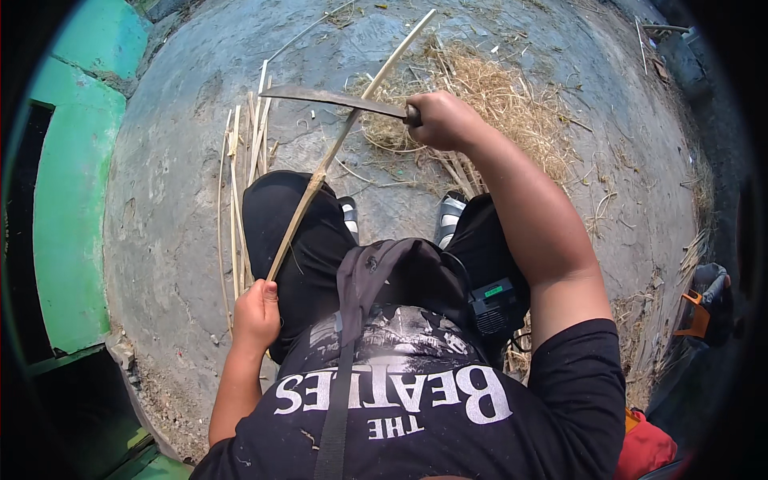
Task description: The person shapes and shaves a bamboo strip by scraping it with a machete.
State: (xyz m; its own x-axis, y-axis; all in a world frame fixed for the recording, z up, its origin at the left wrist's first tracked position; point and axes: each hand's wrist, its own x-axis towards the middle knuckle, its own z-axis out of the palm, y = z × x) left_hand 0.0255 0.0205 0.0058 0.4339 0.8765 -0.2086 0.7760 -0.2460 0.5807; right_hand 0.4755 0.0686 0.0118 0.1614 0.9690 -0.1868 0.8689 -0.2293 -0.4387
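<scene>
My left hand point(258, 314) is closed around the near end of a long, pale bamboo strip point(299, 211). The strip slants away from me over my left knee, its far end pointing up and to the right. In my right hand point(445, 122) is the dark handle of a long, slightly curved knife point(334, 98). The blade points left and crosses the strip beyond my knee, and seems to touch it there. A darker, rough joint shows on the strip near the knee.
Several pale strips point(234, 204) lie on the concrete ground beside my left leg. A heap of thin shavings point(504, 108) spreads ahead on the right. A green wall point(76, 200) stands at the left. An orange-handled thing point(694, 314) and a red item point(645, 446) are at the right.
</scene>
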